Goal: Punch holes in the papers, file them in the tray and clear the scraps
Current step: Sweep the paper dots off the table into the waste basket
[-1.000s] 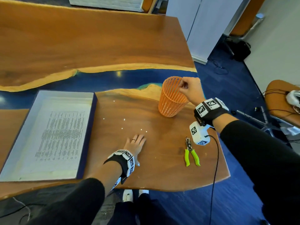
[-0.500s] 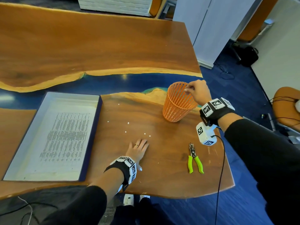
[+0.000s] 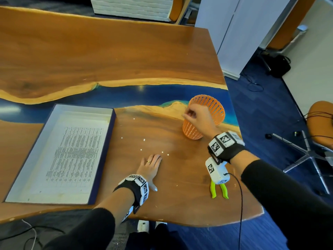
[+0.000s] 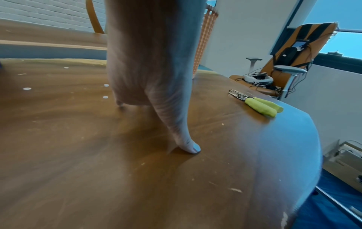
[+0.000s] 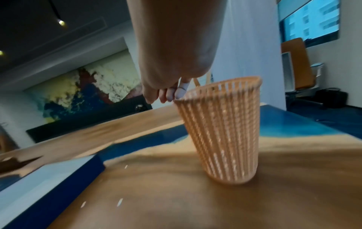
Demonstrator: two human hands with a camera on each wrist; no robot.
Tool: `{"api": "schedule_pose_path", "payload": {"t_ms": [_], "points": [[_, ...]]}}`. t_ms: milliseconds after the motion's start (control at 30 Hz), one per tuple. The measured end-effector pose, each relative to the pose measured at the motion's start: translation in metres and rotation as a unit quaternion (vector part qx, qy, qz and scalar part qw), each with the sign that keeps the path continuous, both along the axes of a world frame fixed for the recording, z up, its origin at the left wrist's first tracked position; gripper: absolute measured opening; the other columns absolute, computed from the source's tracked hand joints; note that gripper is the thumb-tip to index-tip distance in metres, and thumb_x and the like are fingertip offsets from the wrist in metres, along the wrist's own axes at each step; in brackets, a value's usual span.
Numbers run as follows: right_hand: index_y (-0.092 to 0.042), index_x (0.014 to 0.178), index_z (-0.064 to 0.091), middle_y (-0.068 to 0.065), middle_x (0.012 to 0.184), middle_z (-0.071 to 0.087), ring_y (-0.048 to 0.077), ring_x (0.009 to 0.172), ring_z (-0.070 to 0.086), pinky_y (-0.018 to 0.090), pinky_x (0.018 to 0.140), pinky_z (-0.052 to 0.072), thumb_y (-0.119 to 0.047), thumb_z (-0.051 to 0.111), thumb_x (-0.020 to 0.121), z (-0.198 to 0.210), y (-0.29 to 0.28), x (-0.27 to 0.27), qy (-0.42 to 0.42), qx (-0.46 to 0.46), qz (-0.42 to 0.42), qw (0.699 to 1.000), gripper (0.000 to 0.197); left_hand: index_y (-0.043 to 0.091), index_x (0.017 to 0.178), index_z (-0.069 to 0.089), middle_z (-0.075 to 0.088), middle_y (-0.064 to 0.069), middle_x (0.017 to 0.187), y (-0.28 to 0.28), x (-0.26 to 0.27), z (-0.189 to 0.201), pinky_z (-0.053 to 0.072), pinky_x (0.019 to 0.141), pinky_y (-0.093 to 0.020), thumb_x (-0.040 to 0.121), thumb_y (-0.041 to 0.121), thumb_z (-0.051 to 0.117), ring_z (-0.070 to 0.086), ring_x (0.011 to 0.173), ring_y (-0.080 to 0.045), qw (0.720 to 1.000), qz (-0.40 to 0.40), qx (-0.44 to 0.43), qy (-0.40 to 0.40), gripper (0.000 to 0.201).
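While the left hand (image 3: 150, 166) lies flat on the table (image 3: 180, 177), fingers straight and together, thumb splayed, the right hand (image 3: 198, 117) hangs raised at the near rim of the orange basket (image 3: 214, 109), fingers curled; whether they pinch anything I cannot tell. Scraps (image 3: 144, 140) dot the wood ahead of the left fingertips. The papers (image 3: 75, 156) lie in the tray (image 3: 23, 154), the punch (image 3: 219, 190) near the table's edge.

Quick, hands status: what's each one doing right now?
Left hand: open, flat on the table, holding nothing.
Right hand: fingers curled beside the orange basket rim; grip contents cannot be told.
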State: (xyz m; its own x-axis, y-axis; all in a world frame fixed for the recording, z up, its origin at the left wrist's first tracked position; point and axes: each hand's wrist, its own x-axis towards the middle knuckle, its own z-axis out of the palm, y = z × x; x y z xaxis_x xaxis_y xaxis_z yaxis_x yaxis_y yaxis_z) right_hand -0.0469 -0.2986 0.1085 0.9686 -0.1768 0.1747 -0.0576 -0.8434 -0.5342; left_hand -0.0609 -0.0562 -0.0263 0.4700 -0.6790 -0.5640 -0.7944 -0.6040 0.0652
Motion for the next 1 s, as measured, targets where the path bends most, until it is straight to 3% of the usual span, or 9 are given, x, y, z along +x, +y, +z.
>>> {"api": "schedule_pose_path", "payload": {"t_ms": [67, 167, 300, 400, 567, 800, 1000], "points": [[-0.008, 0.082, 0.067, 0.006, 0.08, 0.066, 0.014, 0.073, 0.058, 0.031, 0.068, 0.052, -0.011, 0.066, 0.083, -0.022, 0.021, -0.006, 0.028, -0.009, 0.028, 0.999, 0.003, 0.004, 0.151, -0.008, -0.008, -0.006, 0.16, 0.002, 0.006, 0.0, 0.011, 0.119, -0.047, 0.07, 0.055, 0.074, -0.004, 0.149, -0.027, 1.0, 0.012, -0.004, -0.008, 0.127], [-0.006, 0.088, 0.067, 0.009, 0.086, 0.064, 0.022, 0.077, 0.06, 0.036, 0.067, 0.049, -0.006, 0.061, 0.084, -0.058, 0.048, -0.016, 0.081, -0.027, 0.056, 0.995, 0.007, 0.001, 0.151, -0.009, -0.01, -0.008, 0.16, 0.002, 0.014, 0.0, 0.011, 0.12, -0.045, 0.071, 0.057, 0.073, -0.004, 0.149, -0.026, 1.0, 0.022, -0.005, -0.017, 0.127], [-0.01, 0.095, 0.068, 0.008, 0.093, 0.063, 0.025, 0.084, 0.063, 0.037, 0.07, 0.05, -0.008, 0.058, 0.086, -0.104, 0.06, -0.028, 0.195, -0.014, 0.022, 0.98, 0.014, 0.0, 0.15, -0.01, -0.01, -0.009, 0.16, 0.001, 0.014, -0.005, 0.011, 0.12, -0.044, 0.071, 0.057, 0.072, -0.005, 0.149, -0.025, 0.999, 0.028, 0.006, -0.03, 0.127], [-0.008, 0.095, 0.069, 0.01, 0.096, 0.062, 0.027, 0.087, 0.062, 0.036, 0.072, 0.048, -0.011, 0.062, 0.086, -0.125, 0.061, -0.037, 0.234, 0.002, -0.003, 0.972, 0.012, 0.0, 0.15, -0.009, -0.01, -0.009, 0.16, 0.0, 0.009, -0.009, 0.014, 0.119, -0.044, 0.071, 0.055, 0.073, -0.005, 0.149, -0.024, 0.998, 0.034, 0.009, -0.047, 0.126], [-0.005, 0.087, 0.065, 0.01, 0.097, 0.061, 0.029, 0.088, 0.061, 0.037, 0.074, 0.046, -0.013, 0.065, 0.083, -0.141, 0.065, -0.039, 0.251, 0.015, -0.019, 0.968, 0.009, 0.0, 0.15, -0.01, -0.011, -0.008, 0.161, -0.003, 0.005, -0.006, 0.014, 0.119, -0.045, 0.071, 0.05, 0.075, -0.006, 0.149, -0.024, 0.998, 0.051, 0.014, -0.045, 0.126], [-0.008, 0.095, 0.069, 0.011, 0.103, 0.062, 0.029, 0.094, 0.06, 0.039, 0.077, 0.047, -0.013, 0.061, 0.087, -0.149, 0.076, -0.039, 0.237, 0.016, -0.036, 0.971, 0.013, -0.001, 0.149, -0.012, -0.014, -0.01, 0.16, -0.002, 0.005, -0.005, 0.013, 0.119, -0.048, 0.072, 0.051, 0.074, -0.009, 0.149, -0.026, 0.998, 0.045, 0.02, -0.041, 0.127], [-0.001, 0.094, 0.068, 0.013, 0.104, 0.061, 0.031, 0.095, 0.06, 0.038, 0.078, 0.045, -0.015, 0.058, 0.089, -0.149, 0.076, -0.036, 0.259, 0.002, -0.048, 0.965, 0.017, -0.001, 0.149, -0.012, -0.013, -0.01, 0.16, -0.003, 0.006, -0.004, 0.012, 0.118, -0.048, 0.072, 0.05, 0.074, -0.009, 0.149, -0.026, 0.998, 0.047, 0.021, -0.039, 0.127]]}}
